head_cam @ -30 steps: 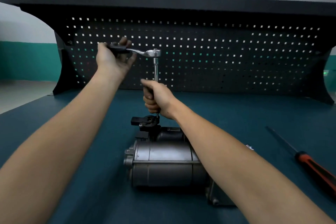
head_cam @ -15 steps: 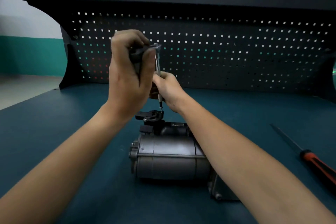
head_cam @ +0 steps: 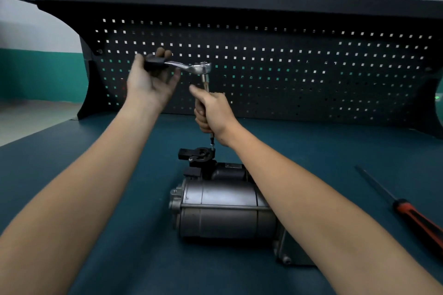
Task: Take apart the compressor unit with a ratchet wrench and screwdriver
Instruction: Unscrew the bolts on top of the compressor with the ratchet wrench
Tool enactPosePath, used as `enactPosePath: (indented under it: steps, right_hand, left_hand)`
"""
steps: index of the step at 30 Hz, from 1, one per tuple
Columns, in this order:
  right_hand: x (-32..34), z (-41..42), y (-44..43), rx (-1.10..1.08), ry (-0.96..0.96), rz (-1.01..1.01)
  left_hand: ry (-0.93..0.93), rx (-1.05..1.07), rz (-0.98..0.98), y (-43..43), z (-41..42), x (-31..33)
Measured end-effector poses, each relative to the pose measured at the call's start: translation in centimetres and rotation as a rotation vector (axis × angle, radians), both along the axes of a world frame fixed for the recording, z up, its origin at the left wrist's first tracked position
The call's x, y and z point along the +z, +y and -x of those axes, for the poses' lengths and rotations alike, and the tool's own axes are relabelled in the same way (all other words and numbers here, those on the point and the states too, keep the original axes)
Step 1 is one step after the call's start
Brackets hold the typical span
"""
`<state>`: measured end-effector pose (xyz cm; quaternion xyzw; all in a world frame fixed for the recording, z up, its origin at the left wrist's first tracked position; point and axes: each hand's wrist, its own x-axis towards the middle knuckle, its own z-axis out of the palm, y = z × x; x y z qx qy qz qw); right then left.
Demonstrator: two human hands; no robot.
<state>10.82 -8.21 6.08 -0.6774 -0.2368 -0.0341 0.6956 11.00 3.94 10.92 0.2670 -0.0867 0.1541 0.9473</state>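
The grey metal compressor unit [head_cam: 223,211] lies on its side on the blue-green bench, with a black bracket [head_cam: 197,154] at its far end. A ratchet wrench [head_cam: 191,66] stands above that bracket on a long vertical extension bar whose tip meets a screw there. My left hand [head_cam: 149,81] holds the wrench's black handle out to the left, fingers loosely curled round it. My right hand [head_cam: 212,115] grips the extension bar below the ratchet head and hides most of it.
A screwdriver [head_cam: 412,213] with a red and black handle lies on the bench at the right. A dark pegboard panel [head_cam: 287,67] with a shelf above closes off the back of the bench. The bench mat [head_cam: 96,235] spreads to both sides.
The wrench handle swung towards me half a second ago and has now swung back out to the left in my left hand. My right hand stayed on the extension bar.
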Motion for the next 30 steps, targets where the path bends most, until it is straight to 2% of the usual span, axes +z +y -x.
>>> enactPosePath:
  steps: [2, 6, 9, 13, 15, 16, 19, 23, 26, 28, 30]
  right_hand:
    - [0.1, -0.1, -0.2, -0.031, 0.026, -0.040]
    - [0.1, -0.4, -0.5, -0.066, 0.063, -0.081]
    - [0.1, -0.1, 0.1, -0.081, 0.040, -0.004]
    - [0.2, 0.2, 0.4, -0.105, -0.045, 0.060]
    - [0.2, 0.2, 0.2, -0.092, -0.030, 0.044]
    - [0.1, 0.0, -0.1, -0.084, -0.003, 0.017]
    - [-0.1, -0.3, -0.6, -0.041, 0.031, -0.027]
    - [-0.2, -0.4, -0.6, 0.025, 0.040, -0.063]
    - [-0.2, -0.2, -0.2, 0.045, 0.008, -0.011]
    - [-0.2, -0.1, -0.2, 0.043, 0.004, 0.001]
    - [-0.1, 0.0, -0.4, 0.037, 0.027, -0.031]
  left_hand:
    - [-0.010, 0.017, -0.005, -0.8, 0.5, 0.2]
    - [-0.147, 0.130, -0.055, -1.4, 4.6, -0.7]
    - [-0.307, 0.249, -0.293, -3.1, 9.1, -2.4]
    - [-0.552, 0.476, -0.742, -5.5, 12.2, -4.2]
    - [-0.593, 0.510, -0.815, -5.1, 11.8, -4.1]
    - [-0.568, 0.512, -0.771, -4.6, 11.2, -3.9]
    - [-0.408, 0.453, -0.471, -2.8, 8.2, -3.0]
    - [-0.081, 0.179, -0.149, -0.7, 2.5, -0.1]
    - [0.095, 0.039, -0.189, -0.6, -0.7, 1.1]
    - [0.106, 0.004, -0.243, -1.3, -1.8, 1.2]
    - [0.075, 0.015, -0.189, -2.0, -1.5, 1.1]
